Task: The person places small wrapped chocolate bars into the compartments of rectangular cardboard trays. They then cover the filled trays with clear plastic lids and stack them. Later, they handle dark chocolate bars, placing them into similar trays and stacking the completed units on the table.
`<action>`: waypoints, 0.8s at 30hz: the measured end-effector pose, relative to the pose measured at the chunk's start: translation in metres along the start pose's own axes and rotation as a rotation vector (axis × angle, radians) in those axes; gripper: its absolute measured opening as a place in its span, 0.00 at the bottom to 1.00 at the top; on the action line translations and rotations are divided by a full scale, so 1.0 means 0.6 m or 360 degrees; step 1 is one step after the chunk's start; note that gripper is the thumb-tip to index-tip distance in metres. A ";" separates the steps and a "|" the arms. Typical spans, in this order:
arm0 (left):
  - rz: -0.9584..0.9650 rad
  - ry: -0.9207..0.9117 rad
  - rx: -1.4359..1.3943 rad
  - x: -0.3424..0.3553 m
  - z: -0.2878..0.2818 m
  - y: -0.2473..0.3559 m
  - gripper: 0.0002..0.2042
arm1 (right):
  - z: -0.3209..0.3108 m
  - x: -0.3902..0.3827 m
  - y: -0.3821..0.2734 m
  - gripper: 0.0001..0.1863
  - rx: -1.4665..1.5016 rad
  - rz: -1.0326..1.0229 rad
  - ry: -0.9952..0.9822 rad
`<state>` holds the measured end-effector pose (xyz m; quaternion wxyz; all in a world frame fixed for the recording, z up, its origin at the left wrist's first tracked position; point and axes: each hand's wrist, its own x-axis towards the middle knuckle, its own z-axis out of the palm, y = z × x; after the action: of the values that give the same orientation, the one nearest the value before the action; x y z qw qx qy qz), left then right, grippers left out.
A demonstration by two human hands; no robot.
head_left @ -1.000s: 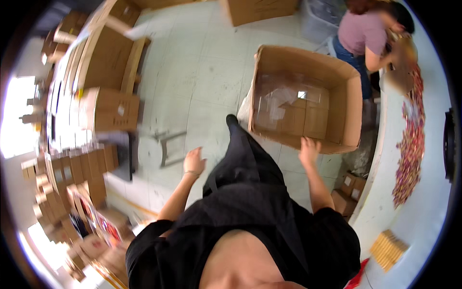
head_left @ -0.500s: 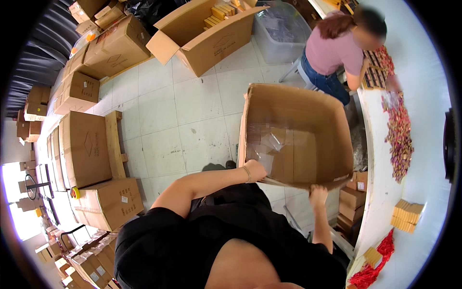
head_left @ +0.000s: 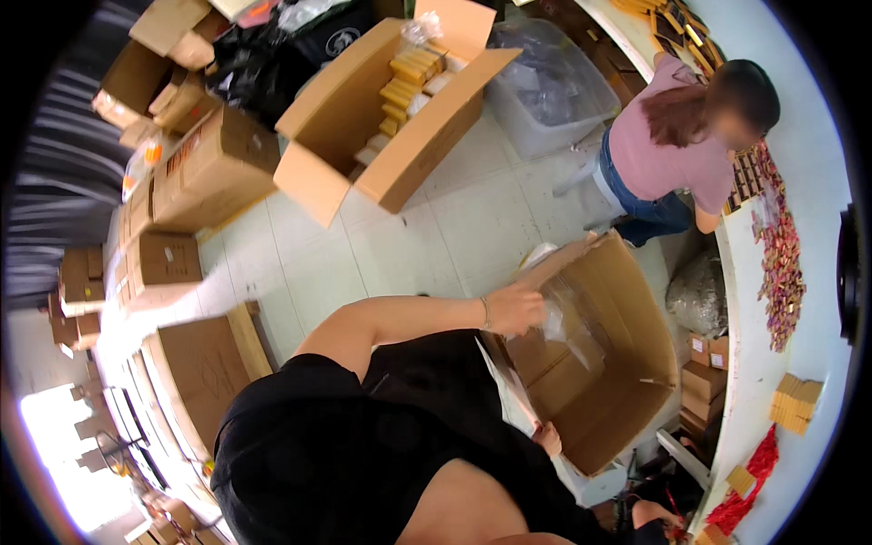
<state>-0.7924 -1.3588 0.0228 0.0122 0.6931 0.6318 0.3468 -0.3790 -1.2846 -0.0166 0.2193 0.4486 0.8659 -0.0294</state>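
Observation:
My left hand (head_left: 516, 309) grips the upper left rim of a large open cardboard box (head_left: 616, 418), with my forearm reaching across the view. My right hand (head_left: 548, 440) is closed on the box's near lower edge, its forearm mostly hidden by my black clothing. The box is tilted and holds some crumpled clear plastic (head_left: 563, 322) along its left side.
An open carton (head_left: 427, 145) of yellow packs, a clear tub (head_left: 554, 118) and stacked cartons (head_left: 195, 177) surround the floor (head_left: 427, 254). A co-worker (head_left: 663, 145) in pink sits at the long white table (head_left: 763, 381). A partly visible hand (head_left: 663, 518) at lower right has an unclear owner.
My hands went from free to gripping the box. It has since swung and tilted to the right and down in view. The view has turned, and the co-worker leans over the table.

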 end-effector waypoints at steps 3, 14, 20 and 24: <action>-0.0942 -0.0729 -0.0187 0.082 -0.079 -0.159 0.21 | 0.020 0.011 -0.080 0.12 0.0089 0.0001 0.0091; -0.1800 -0.1326 0.0202 0.106 0.033 -0.718 0.25 | 0.033 0.055 -0.229 0.10 0.0453 0.0602 -0.0363; -0.1417 -0.1036 0.0522 0.304 0.206 -0.969 0.43 | -0.005 0.055 -0.288 0.10 0.0570 0.0804 -0.0227; -0.1362 -0.0592 0.0617 0.405 0.355 -1.097 0.50 | -0.010 0.075 -0.306 0.12 0.0499 0.1052 -0.0397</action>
<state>-1.2668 -0.9216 -0.3254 0.1368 0.4116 0.8992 0.0576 -0.5487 -1.3583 -0.0562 0.2494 0.7244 0.6264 -0.1434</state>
